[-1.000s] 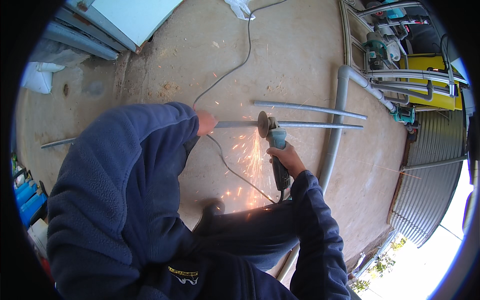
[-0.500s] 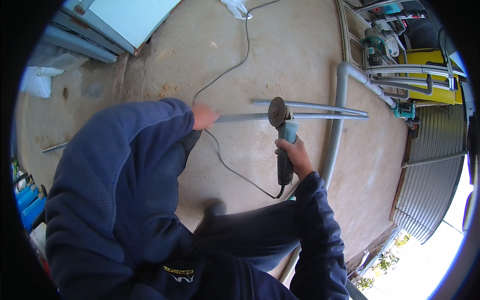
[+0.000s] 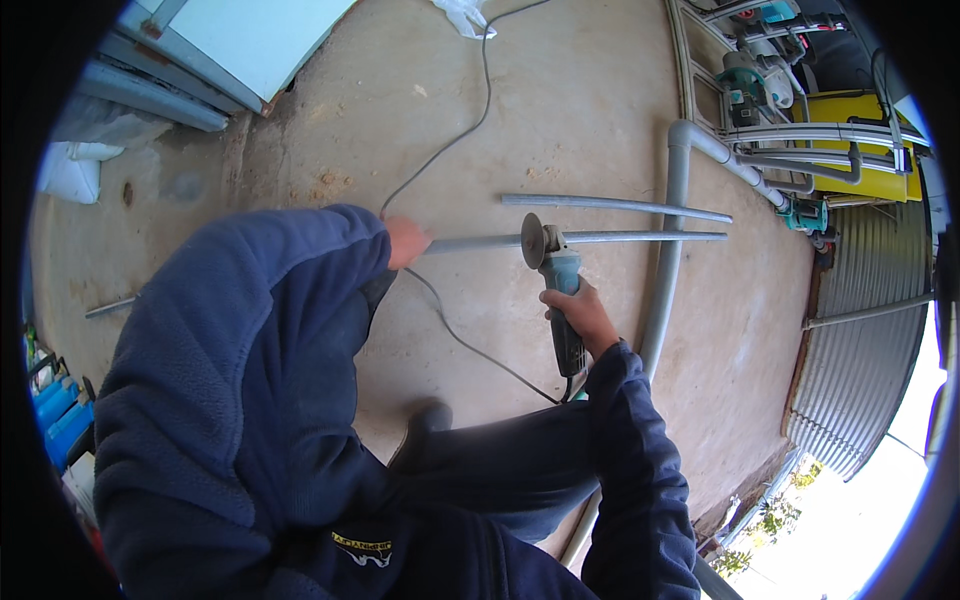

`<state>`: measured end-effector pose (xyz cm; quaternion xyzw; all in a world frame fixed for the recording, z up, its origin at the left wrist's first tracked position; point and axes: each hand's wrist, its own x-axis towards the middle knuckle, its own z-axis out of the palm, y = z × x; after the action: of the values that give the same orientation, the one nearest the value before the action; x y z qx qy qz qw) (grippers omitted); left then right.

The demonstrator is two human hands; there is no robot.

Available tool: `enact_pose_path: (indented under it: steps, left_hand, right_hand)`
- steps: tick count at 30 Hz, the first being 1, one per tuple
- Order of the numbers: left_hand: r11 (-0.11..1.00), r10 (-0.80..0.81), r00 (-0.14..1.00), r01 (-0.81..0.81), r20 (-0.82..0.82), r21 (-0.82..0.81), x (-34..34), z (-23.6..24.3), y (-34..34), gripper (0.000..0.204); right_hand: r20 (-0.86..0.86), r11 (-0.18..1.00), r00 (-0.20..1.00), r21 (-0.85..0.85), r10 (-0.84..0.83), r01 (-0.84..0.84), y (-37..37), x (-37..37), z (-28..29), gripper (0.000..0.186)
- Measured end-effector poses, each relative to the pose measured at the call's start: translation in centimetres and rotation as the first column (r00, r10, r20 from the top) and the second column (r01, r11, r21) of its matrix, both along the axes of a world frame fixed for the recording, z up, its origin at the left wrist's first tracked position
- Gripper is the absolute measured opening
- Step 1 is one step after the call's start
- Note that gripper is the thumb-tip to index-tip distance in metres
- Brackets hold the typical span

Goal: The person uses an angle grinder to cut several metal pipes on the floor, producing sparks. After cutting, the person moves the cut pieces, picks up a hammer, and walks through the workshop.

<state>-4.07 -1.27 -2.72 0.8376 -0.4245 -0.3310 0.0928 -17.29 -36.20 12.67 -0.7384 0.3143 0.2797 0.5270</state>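
My right hand [image 3: 585, 315] is wrapped around the body of a teal and black angle grinder [image 3: 563, 290], its disc end pointing away from me. The round grey cutting disc [image 3: 534, 241] overlaps a long grey metal pipe [image 3: 620, 237] in view; whether it touches the pipe, I cannot tell. At that pipe's left end, my left hand [image 3: 407, 243] is closed round it, slightly blurred, its fingers partly hidden. A second metal pipe [image 3: 600, 204] lies just beyond, apart from the first. The grinder's dark cord [image 3: 480, 350] runs left across the concrete floor, passing by my left hand.
A thick grey plastic pipe [image 3: 664, 290] crosses under the metal pipes' right ends. Beyond it stand a metal frame with pumps [image 3: 752, 85] and a corrugated sheet [image 3: 870, 330]. A white plastic bag [image 3: 463, 14] lies at the far edge; blue containers [image 3: 62, 420] stand at left.
The grinder has shifted slightly left and toward me, its disc turning more edge-on. The held pipe's right part now sits farther from the second pipe, widening the gap.
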Motion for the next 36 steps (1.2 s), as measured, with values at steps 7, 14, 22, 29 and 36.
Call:
enact_pose_path:
  steps: [7, 14, 22, 29, 36]
  left_hand:
    - [0.981, 0.064, 0.989, -0.038, -0.135, 0.19, -0.1, 1.1, -0.9, 0.041]
    - [0.975, 0.07, 0.986, -0.034, -0.154, 0.222, 0.5, 1.5, -1.2, 0.044]
    - [0.975, 0.06, 0.977, -0.013, -0.205, 0.222, 0.9, 2.2, -1.2, 0.045]
    - [0.979, 0.045, 0.978, -0.003, -0.203, 0.204, 0.8, 1.7, -1.1, 0.045]
    - [0.98, 0.032, 0.979, 0.009, -0.201, 0.198, 0.9, 1.5, -1.0, 0.045]
  right_hand:
    - [-0.034, 0.999, 0.998, -0.017, 0.049, -0.049, -0.3, -0.3, -0.5, 0.052]
    - [-0.047, 0.998, 0.997, -0.021, 0.062, -0.063, -0.2, -0.2, -0.4, 0.046]
    - [-0.057, 0.998, 0.997, 0.006, 0.06, -0.06, -0.3, -0.3, -0.7, 0.044]
    - [-0.075, 0.997, 0.995, -0.032, 0.07, -0.073, -0.3, -0.3, -0.7, 0.046]
    - [-0.086, 0.997, 0.994, -0.025, 0.066, -0.069, -0.2, -0.3, -0.8, 0.047]
